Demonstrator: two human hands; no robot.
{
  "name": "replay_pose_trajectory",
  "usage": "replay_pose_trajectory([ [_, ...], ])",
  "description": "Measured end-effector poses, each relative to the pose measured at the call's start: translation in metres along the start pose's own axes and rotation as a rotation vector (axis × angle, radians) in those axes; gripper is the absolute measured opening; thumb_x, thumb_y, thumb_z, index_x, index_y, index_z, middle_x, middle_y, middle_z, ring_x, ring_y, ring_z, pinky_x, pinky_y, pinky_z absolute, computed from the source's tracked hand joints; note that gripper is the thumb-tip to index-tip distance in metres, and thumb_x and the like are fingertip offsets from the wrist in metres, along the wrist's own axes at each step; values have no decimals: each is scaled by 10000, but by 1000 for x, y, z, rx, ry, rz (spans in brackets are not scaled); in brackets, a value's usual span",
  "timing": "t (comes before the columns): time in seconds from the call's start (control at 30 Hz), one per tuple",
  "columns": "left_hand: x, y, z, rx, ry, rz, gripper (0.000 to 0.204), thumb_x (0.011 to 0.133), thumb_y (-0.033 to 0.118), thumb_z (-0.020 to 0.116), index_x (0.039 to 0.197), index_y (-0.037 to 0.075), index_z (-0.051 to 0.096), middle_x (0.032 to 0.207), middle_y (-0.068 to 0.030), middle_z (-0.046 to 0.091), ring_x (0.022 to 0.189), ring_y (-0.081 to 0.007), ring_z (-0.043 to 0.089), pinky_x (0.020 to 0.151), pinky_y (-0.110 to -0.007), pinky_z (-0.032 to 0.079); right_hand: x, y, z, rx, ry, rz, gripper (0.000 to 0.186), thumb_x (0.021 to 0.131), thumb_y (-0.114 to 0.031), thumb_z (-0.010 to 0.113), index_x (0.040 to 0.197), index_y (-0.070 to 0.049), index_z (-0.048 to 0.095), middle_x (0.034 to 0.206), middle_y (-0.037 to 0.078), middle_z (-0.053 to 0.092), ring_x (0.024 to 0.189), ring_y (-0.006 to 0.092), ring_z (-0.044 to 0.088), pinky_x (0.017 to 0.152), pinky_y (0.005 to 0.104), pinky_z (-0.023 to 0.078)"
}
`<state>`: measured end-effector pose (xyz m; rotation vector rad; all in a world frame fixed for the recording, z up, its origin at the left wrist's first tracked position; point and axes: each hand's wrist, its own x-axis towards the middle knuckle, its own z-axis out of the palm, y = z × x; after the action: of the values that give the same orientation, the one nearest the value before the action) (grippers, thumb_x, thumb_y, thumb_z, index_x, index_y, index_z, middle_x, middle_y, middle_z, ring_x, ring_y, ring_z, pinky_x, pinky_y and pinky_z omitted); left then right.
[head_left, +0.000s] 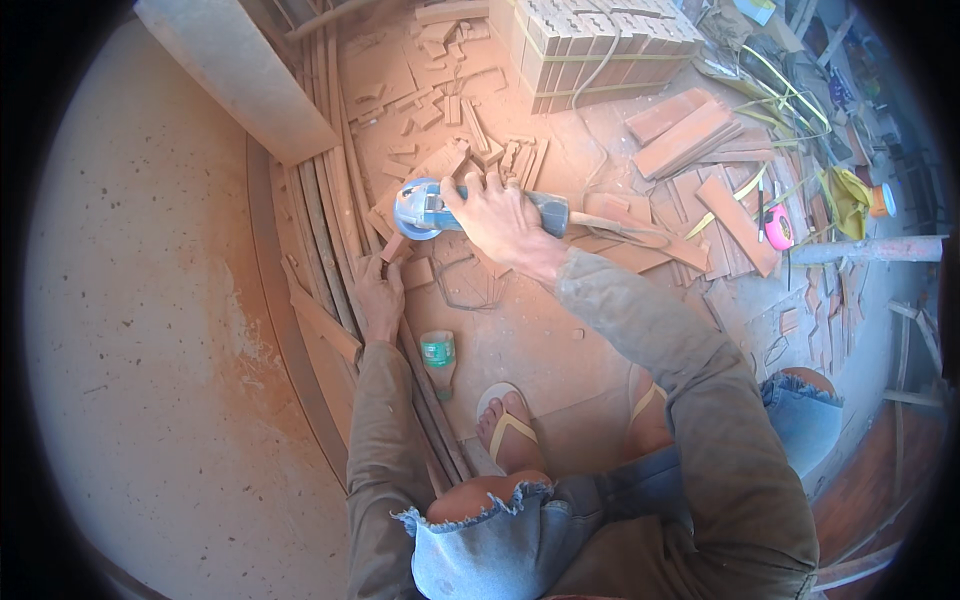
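My right hand (498, 222) is wrapped over the body of a blue angle grinder (432, 207), its head pointing left and its cord trailing off to the right. My left hand (379, 296) grips a small reddish tile piece (395, 247) between its fingers, just below the grinder's head. Whether the disc touches the piece cannot be made out. Another small tile piece (418, 272) lies beside my left hand.
Wooden poles (330, 200) run along the wall at left, under a pale board (240, 75). A plastic bottle (438, 362) lies near my foot. Strapped tile stacks (585, 75) stand at the back. Loose tiles (690, 140) and a pink tape measure (778, 228) lie right.
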<state>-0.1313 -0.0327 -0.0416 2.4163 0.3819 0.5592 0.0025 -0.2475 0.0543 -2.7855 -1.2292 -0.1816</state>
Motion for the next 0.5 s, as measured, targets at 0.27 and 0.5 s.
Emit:
replay_pose_trajectory([
  [0.27, -1, -4, 0, -10, -23, -4, 146, 924, 94, 690, 1015, -20, 703, 962, -172, 634, 873, -355, 627, 765, -432, 494, 2, 2, 1, -97, 5, -1, 584, 887, -120, 654, 1428, -7, 464, 1052, 192, 621, 919, 356, 683, 713, 473, 602],
  [0.5, -1, -6, 2, -9, -12, -10, 112, 901, 56, 727, 994, -6, 720, 937, -171, 651, 904, -357, 626, 784, -450, 498, 2, 12, -2, -57, 16, 13, 566, 894, -131, 650, 1424, -31, 478, 1075, 199, 632, 941, 363, 683, 721, 472, 601],
])
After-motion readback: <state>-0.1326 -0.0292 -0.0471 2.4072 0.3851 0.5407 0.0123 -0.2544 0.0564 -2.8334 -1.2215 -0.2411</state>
